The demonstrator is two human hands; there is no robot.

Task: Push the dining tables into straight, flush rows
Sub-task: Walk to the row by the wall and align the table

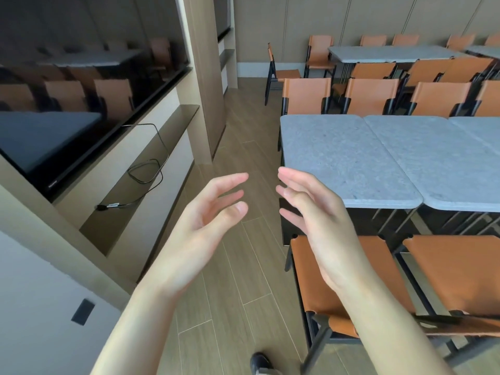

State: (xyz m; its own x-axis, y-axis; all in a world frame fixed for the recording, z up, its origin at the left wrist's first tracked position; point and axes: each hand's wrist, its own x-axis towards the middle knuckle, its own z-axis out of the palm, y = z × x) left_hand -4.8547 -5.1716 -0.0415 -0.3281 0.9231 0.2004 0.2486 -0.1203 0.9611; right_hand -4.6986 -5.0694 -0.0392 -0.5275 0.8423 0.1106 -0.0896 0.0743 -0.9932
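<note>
Just right of the empty, loosely spread left hand (213, 212) and right hand (311, 209), the nearest gray tabletop (343, 158) sits untouched, joined unevenly to its neighbor (438, 158); straightening apparently remains.

One cam only, head-worn, wide-angle, looking fwd and down from standing height. Both forearms reach up from the bottom edge, left hand (213, 212) and right hand (313, 212) close to the lens. Nearest table (349, 161) sits right of centre, floor (238, 266) straight below, wall unit (113, 185) at left.
</note>
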